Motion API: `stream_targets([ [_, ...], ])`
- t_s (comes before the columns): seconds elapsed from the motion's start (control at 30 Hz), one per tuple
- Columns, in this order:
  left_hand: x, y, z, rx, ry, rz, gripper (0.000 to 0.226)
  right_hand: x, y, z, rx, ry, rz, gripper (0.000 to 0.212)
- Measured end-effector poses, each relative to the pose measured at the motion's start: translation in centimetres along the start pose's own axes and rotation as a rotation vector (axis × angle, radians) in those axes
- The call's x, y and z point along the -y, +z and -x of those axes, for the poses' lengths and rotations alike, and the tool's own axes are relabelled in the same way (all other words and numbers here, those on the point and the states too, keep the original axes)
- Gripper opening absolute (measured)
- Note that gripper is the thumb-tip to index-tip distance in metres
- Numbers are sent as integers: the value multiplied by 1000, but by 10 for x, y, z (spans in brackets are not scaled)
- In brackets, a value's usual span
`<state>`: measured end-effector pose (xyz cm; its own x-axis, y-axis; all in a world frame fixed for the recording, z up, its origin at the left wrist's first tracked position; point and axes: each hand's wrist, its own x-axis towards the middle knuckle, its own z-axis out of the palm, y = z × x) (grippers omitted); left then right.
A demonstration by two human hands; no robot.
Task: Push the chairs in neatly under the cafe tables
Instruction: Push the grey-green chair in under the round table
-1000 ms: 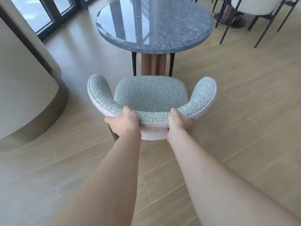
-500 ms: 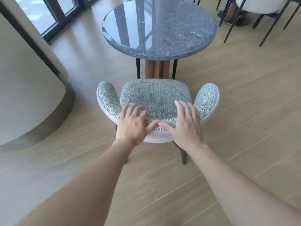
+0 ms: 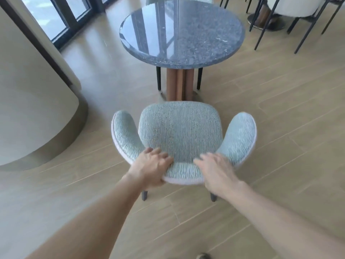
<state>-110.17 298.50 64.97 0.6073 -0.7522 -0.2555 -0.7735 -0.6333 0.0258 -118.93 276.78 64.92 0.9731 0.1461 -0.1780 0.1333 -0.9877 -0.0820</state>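
At 9 o'clock stands a curved beige wall [image 3: 37,109]. The left hand [image 3: 151,166] grasps the back rim of the pale green chair [image 3: 181,131], thumb tucked behind it. The chair faces the round grey counter [image 3: 182,32] at 12 o'clock, its seat front near the pedestal. The right hand [image 3: 217,171] lies released on the rim, fingers blurred. Dark-legged chairs [image 3: 291,8] sit at 1 o'clock.

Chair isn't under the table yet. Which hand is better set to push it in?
Left, marginally. The left hand wraps the chair backrest rim; the right hand is blurred, fingers lying flat on top. Both sit evenly either side, so a two-handed push looks straightest.
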Motion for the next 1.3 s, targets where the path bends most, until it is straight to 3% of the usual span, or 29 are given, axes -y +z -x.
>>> stream_targets([
  [0.23, -10, 4, 19, 97, 29, 23, 75, 15, 8, 22, 96, -35, 15, 75],
  [0.4, -3, 7, 10, 96, 55, -11, 78, 4, 5, 11, 121, -138, -4, 62],
  [0.53, 15, -5, -20, 101, 15, -2, 81, -13, -1, -22, 74, -115, 12, 60],
  [0.73, 49, -29, -92, 22, -10, -29, 62, -56, -26, -97, 61, -95, 78, 58],
  [1.0, 85, -46, -163, -71, -32, -52, 66, -97, -46, -161, 20, -78, 94, 68],
  [1.3, 104, -53, -185, -83, -43, -89, 65, -106, -52, -190, -5, -85, 131, 73],
])
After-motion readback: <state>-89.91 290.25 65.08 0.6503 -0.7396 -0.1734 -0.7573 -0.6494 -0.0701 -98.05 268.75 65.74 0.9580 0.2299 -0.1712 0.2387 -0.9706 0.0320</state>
